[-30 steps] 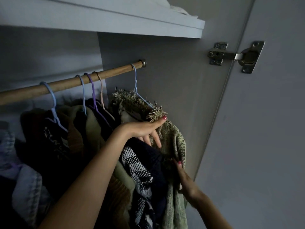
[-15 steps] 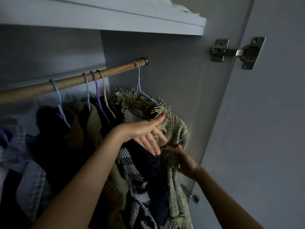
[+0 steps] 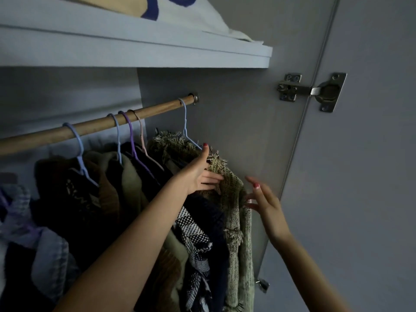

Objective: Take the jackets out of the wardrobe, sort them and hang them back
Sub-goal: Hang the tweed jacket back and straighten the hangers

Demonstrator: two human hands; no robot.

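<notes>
A green knitted jacket (image 3: pixel 234 212) with a fringed collar hangs on a pale blue hanger (image 3: pixel 185 122) at the right end of the wooden rod (image 3: pixel 94 127). My left hand (image 3: pixel 198 174) grips its shoulder, thumb up by the hanger and fingers against the knit. Just right of the jacket, my right hand (image 3: pixel 263 199) is spread open, its fingertips at the edge of the sleeve. Several other jackets (image 3: pixel 126 188) hang packed to the left on blue, purple and pink hangers, among them a black-and-white patterned one (image 3: pixel 195 235).
A white shelf (image 3: pixel 157 52) runs just above the rod, with folded cloth (image 3: pixel 180 10) on it. The wardrobe side wall (image 3: pixel 247 131) stands close behind the green jacket. The open door (image 3: pixel 360 176) with its metal hinge (image 3: pixel 315 91) is on the right.
My right hand has let go of the jacket's lower front and risen to its right side, fingers spread. My left hand has stayed on the shoulder. The view has tilted upward.
</notes>
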